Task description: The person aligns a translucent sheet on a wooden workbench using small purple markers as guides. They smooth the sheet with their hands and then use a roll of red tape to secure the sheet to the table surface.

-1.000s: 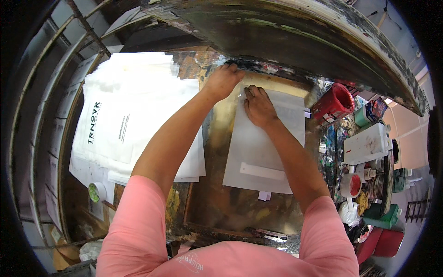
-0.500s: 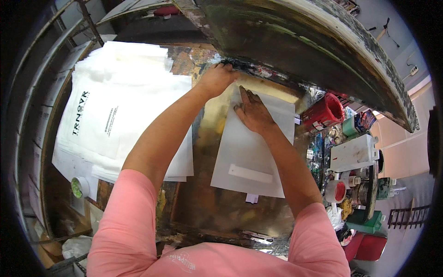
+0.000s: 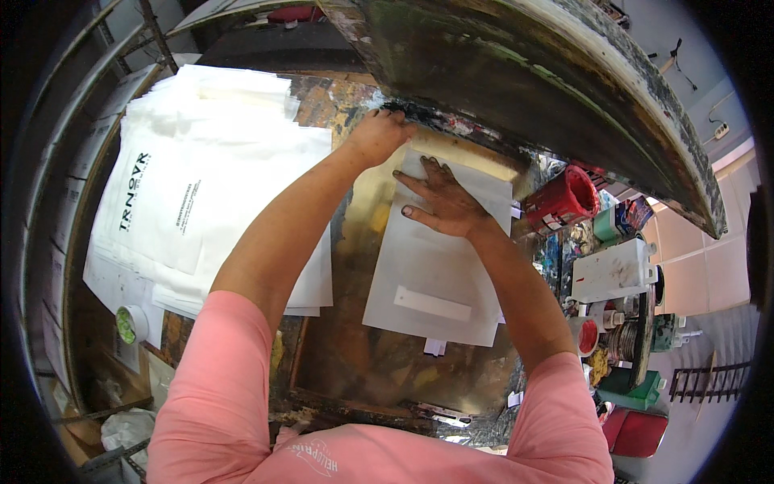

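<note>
A translucent white sheet (image 3: pixel 431 258) lies on the brown, glossy work board (image 3: pixel 347 363), and a pale strip (image 3: pixel 432 302) shows near its lower end. My right hand (image 3: pixel 443 198) rests flat on the upper part of this sheet, its fingers spread and stained dark. Just beyond the sheet's upper left corner is my left hand (image 3: pixel 379 135), fingers curled by the dark far edge of the board. What those fingers hold, if anything, is hidden. White tabs (image 3: pixel 434 347) peek out at the sheet's lower edge.
A stack of white printed sheets (image 3: pixel 234 218) lies at left, a tape roll (image 3: pixel 131 324) by its near corner. Overhead at the upper right tilts a large, paint-stained screen frame (image 3: pixel 532 89). A red bucket (image 3: pixel 562 198) and several containers crowd the right side. A cutter (image 3: pixel 441 415) lies nearest me.
My right hand has shifted slightly back toward me and its fingers have fanned wider across the sheet. My left hand stays almost in place.
</note>
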`<state>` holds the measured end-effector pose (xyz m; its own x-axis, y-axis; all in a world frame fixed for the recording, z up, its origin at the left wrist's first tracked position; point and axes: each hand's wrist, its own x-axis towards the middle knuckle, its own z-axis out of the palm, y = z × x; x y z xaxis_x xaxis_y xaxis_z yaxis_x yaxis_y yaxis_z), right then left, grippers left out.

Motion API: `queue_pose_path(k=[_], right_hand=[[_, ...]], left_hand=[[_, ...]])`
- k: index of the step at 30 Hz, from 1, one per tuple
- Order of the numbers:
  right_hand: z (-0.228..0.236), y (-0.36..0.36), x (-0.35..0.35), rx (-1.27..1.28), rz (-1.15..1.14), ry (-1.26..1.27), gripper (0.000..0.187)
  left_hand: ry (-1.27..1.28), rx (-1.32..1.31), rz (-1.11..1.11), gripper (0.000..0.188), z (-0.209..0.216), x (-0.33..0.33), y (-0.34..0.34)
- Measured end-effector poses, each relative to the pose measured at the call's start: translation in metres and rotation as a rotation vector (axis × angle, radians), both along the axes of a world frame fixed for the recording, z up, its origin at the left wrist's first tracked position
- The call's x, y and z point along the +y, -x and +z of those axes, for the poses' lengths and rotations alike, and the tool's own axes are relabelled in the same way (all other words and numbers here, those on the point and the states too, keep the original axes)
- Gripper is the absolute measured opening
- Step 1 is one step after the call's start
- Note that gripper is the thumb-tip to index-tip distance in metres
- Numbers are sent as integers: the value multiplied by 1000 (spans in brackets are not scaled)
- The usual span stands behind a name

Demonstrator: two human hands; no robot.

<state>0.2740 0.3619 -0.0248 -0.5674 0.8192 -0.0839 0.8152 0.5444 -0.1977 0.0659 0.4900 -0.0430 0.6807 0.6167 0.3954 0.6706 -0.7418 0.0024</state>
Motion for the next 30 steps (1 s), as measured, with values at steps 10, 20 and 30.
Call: queue_pose_path(k=[10,20,30], right_hand=[[-7,-3,0,-43,-8,-18,74],[-11,1,-1,-25,-21,-118,68],[-25,4,2,14,-103,-247,61]], left_hand=[[15,-12,-27,18,-3,6,-2],[78,-38,-78,17,-7,9,-3],[138,-92,-102,20,-6,8,-2]])
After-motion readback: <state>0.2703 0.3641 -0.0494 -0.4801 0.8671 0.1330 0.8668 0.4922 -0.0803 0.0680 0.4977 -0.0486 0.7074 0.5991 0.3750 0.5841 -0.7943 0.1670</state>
